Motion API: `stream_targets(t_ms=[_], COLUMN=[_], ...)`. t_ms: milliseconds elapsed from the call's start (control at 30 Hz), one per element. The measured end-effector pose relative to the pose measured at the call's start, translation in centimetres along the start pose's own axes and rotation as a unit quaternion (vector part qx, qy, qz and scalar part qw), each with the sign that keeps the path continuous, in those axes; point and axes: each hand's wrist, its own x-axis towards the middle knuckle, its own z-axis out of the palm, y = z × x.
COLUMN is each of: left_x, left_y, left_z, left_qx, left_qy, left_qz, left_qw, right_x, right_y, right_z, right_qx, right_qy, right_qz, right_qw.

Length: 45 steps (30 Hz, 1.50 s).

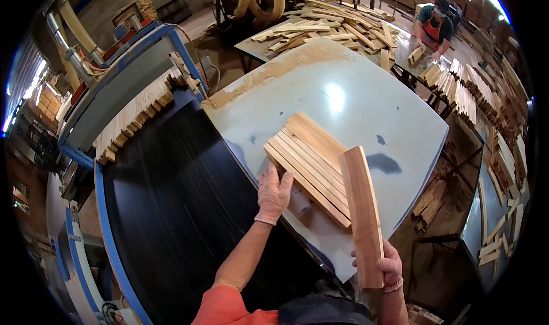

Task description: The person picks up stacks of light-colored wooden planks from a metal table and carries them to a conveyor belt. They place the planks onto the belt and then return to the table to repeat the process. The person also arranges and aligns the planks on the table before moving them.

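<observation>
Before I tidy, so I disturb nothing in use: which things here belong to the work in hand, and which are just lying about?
In use:
- board, held in the right hand
- row of boards, left hand at its edge
- table beneath the row

Apparently just lying about:
- heaped boards beyond that table
- sawdust on its far edge
- scattered strips, far right

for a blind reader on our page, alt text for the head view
A gloved right hand holds a wooden board by a row of boards on a pale table; the left hand is at the row's left side. A black belt lies left.
</observation>
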Motion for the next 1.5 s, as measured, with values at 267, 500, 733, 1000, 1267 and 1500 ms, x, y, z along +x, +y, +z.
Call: stream_targets(t_ms=[267,500,733,1000,1267,1500], left_x=[-0.3,3.4,-0.4,-19.0,-41.5,-46.8], left_y=[1.3,-17.7,2.8,29.3,32.6,24.3], left_z=[4.6,6.8,3.6,10.0,22.8,23.6], left_qx=[-0.023,0.139,0.268,-0.287,-0.185,0.027], left_qy=[-0.022,-0.042,0.126,-0.308,-0.659,-0.718], left_qz=[-0.019,0.355,0.453,0.127,-0.030,-0.024], left_qw=[0.999,0.923,0.841,0.898,0.729,0.696], right_x=[-3.5,-8.7,-21.7,-38.5,-54.1,-55.8], right_y=[-0.1,0.5,7.6,23.8,28.5,21.0], right_z=[-3.2,-9.1,-16.5,-34.7,-49.2,-63.4], right_qx=[0.018,0.042,0.159,0.272,0.250,0.176], right_qy=[0.101,0.174,0.406,0.657,0.828,0.857], right_qz=[-0.075,-0.149,-0.311,-0.382,-0.190,-0.103], right_qw=[0.992,0.972,0.844,0.591,0.465,0.474])
